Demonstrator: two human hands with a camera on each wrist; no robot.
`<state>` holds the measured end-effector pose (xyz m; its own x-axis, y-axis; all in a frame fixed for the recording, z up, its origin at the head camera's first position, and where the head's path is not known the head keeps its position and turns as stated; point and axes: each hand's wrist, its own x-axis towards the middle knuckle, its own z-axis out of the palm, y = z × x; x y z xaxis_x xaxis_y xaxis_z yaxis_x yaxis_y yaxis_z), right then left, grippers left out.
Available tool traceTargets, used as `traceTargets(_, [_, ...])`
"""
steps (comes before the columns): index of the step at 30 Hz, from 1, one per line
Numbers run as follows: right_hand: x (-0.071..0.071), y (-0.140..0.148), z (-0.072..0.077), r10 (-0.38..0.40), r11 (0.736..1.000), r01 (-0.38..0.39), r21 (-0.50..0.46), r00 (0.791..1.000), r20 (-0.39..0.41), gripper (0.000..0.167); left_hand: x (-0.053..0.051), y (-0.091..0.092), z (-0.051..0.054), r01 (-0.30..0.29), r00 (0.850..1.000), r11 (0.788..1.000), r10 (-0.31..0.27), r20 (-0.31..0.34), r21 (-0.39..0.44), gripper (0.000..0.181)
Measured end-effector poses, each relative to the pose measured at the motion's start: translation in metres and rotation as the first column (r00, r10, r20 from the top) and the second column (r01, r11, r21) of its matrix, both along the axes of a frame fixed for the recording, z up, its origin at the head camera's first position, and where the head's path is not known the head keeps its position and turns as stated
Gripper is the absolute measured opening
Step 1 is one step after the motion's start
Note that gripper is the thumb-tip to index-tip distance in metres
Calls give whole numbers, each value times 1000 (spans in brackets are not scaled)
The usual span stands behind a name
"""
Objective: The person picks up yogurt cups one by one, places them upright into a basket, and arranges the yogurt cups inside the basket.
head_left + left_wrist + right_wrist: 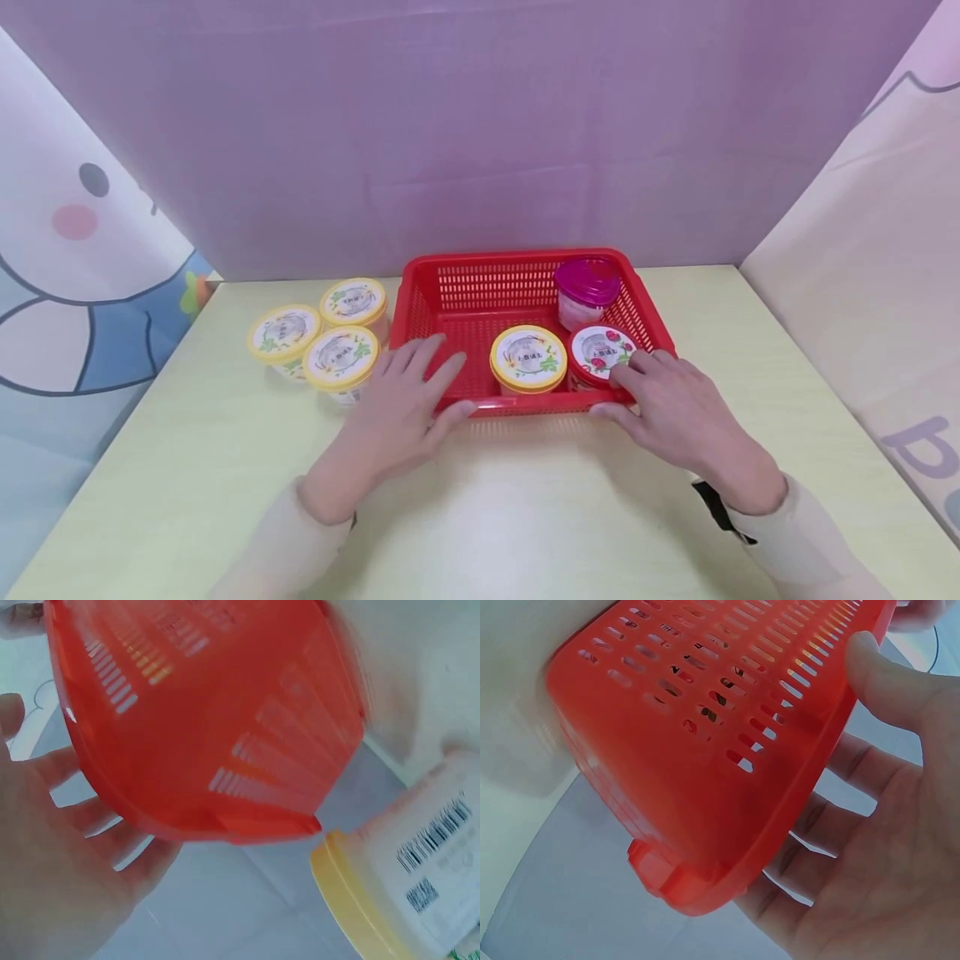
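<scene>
A red plastic basket with slotted walls stands between my hands. Over its near left corner, my left hand spreads its fingers, with the thumb off the rim in the left wrist view. My right hand pinches the near right rim, thumb outside and fingers over the inner side. Inside the basket are a yellow-lidded tub, a red-lidded tub beside my right fingers, and a tub with a magenta lid behind it. The bottoms of these tubs are partly hidden by the basket.
Left of the basket, three more yellow-lidded tubs stand grouped: a back one, a left one and a front one close to my left hand. The pale table meets a purple cloth behind and printed cloths at both sides.
</scene>
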<state>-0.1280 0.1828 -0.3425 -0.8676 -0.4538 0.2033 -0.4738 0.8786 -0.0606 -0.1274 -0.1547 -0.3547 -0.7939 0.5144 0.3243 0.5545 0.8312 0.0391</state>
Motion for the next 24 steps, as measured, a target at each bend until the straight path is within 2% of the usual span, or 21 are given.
traceTargets(4, [0, 1, 0, 1, 1000, -1, 4, 1000, -4, 54, -4, -7, 2, -35, 999, 999, 34, -16, -16, 76])
traceTargets(8, [0, 1, 0, 1, 1000, -1, 6, 1000, -8, 53, -8, -19, 6, -92, 995, 995, 93, 46, -27, 86])
traceTargets(11, [0, 0, -1, 0, 1000, 0, 3, 1000, -8, 53, -12, -31, 9, -148, 985, 988, 150, 87, -32, 90])
traceTargets(15, [0, 0, 0, -2, 1000, 2, -1, 1000, 4, 53, -18, -46, 11, -202, 975, 979, 202, 91, -16, 88])
traceTargets(19, [0, 0, 0, -6, 1000, 6, -1, 1000, 9, 54, -24, -57, 11, -228, 969, 974, 226, 97, 7, 84])
traceTargets(24, [0, 0, 0, -7, 1000, 7, -7, 1000, 14, 53, -31, -69, 9, -261, 956, 965, 255, 148, 22, 79])
